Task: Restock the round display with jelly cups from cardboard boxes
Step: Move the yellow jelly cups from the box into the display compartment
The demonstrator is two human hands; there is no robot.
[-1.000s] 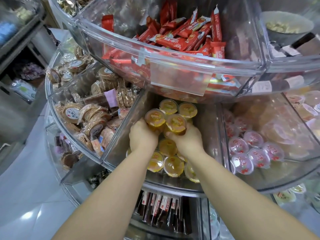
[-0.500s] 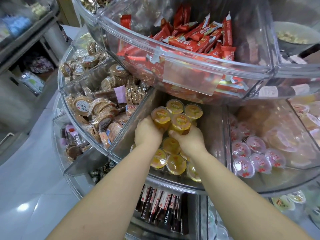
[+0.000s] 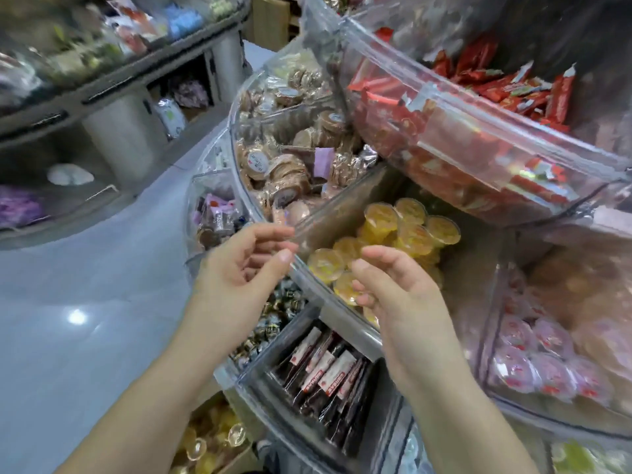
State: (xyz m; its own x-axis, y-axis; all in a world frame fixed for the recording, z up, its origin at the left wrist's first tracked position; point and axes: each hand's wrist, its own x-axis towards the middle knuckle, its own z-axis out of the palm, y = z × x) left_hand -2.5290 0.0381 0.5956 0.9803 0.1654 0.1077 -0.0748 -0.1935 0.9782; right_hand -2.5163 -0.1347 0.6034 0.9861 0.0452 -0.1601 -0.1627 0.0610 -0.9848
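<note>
Several yellow jelly cups [image 3: 407, 230] lie piled in a clear wedge compartment of the round display [image 3: 307, 271], middle tier. My left hand [image 3: 239, 268] hovers just outside the compartment's front rim, fingers loosely curled, holding nothing. My right hand [image 3: 390, 285] hangs beside it in front of the rim, fingers relaxed and empty, covering some lower cups. More yellow jelly cups sit in a cardboard box [image 3: 208, 439] on the floor at the bottom, below my left forearm.
Pink jelly cups [image 3: 533, 357] fill the compartment to the right. Round cookie packs [image 3: 273, 165] are to the left, red wafer bars [image 3: 478, 107] in the tier above, dark bars [image 3: 325, 367] in the tier below. Shelving [image 3: 102, 87] runs along the left, across a grey floor.
Both hands let go of the yellow jelly cups, leaving them in the compartment, and pulled back out over the rim. The view has swung left and down.
</note>
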